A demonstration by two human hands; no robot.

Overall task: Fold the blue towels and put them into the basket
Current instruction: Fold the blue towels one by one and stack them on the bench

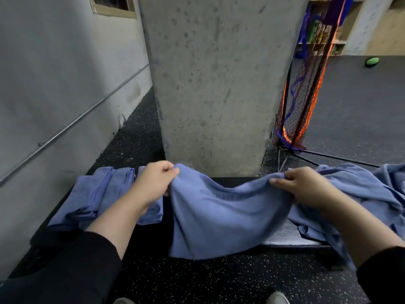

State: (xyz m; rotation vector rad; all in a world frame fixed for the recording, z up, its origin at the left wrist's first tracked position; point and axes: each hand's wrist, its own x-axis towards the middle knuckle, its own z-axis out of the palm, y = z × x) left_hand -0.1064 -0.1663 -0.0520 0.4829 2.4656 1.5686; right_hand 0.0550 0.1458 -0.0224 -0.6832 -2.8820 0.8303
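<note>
A blue towel hangs spread between my two hands above a low black bench, its lower edge draping over the bench's front. My left hand pinches the towel's top left corner. My right hand grips its top right edge. Folded blue towels lie in a row on the bench's left end, partly behind my left forearm. A loose heap of blue towels lies on the right end. No basket is in view.
A concrete pillar rises right behind the bench. A grey wall with a metal pipe runs along the left. A folded net on a black stand leans beside the pillar. Speckled dark floor lies below, with my shoes at the bottom edge.
</note>
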